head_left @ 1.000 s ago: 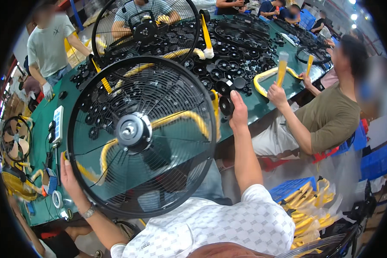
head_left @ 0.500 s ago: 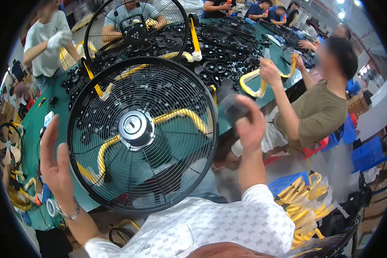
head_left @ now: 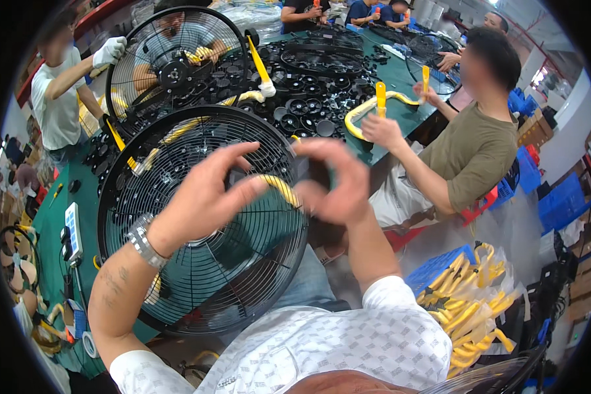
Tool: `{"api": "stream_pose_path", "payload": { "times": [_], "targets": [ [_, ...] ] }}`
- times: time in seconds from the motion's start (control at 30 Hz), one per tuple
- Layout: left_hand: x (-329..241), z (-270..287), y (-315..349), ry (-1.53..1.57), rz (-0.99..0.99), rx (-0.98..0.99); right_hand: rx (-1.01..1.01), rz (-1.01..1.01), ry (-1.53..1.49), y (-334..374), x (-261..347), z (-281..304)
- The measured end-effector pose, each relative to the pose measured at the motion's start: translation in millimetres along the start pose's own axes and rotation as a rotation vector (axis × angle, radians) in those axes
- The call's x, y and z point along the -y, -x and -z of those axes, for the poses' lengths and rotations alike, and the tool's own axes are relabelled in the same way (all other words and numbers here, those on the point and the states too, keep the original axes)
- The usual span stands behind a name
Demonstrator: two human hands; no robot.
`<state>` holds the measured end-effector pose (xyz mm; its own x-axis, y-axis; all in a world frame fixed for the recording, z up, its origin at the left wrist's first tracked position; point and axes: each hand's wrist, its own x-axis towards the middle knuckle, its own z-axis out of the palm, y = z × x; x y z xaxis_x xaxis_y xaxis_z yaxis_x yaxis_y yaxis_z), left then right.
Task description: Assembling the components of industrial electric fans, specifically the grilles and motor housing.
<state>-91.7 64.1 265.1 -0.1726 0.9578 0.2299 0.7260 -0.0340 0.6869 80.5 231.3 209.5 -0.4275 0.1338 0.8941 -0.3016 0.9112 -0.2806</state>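
A round black fan with a wire guard [head_left: 197, 295] stands in front of me, tilted, its silver centre mostly behind my left wrist. My left hand [head_left: 207, 187] is over the guard, thumb and fingers apart in a curve. To its right, my right hand [head_left: 338, 184] is bent at the fan's right rim, smeared by motion. A small dark blurred shape is at its fingertips; its kind cannot be made out. A yellow tube [head_left: 279, 188] shows behind the guard, between my hands.
A second fan [head_left: 177, 72] stands behind, with a co-worker's gloved hand [head_left: 109, 52] at its rim. Many black parts [head_left: 302, 105] lie on the green table. At right, another person holds a yellow bent tube [head_left: 354, 121]. A blue crate [head_left: 433, 272] holds yellow tubes.
Both my hands have come inward from the fan's sides, now over its guard and right rim. The fan has shifted slightly left. The co-worker's gloved hand has reached the rear fan.
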Motion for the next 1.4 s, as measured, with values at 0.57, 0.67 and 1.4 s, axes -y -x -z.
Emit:
{"api": "stream_pose_path", "payload": {
  "times": [0.57,0.67,1.4],
  "targets": [
    [29.0,-92.5,-62.5,-0.053,0.124,-0.108,-0.282,-0.750,-1.135,25.0,-117.2,-53.1],
    [31.5,-94.5,-64.0,-0.053,0.123,-0.074,-0.197,-0.692,-1.018,21.1,-119.1,-48.7],
    [25.3,-89.7,-57.9,-0.114,0.151,-0.023,0.608,-0.581,-0.920,-3.5,-141.0,10.3]
  ]
}}
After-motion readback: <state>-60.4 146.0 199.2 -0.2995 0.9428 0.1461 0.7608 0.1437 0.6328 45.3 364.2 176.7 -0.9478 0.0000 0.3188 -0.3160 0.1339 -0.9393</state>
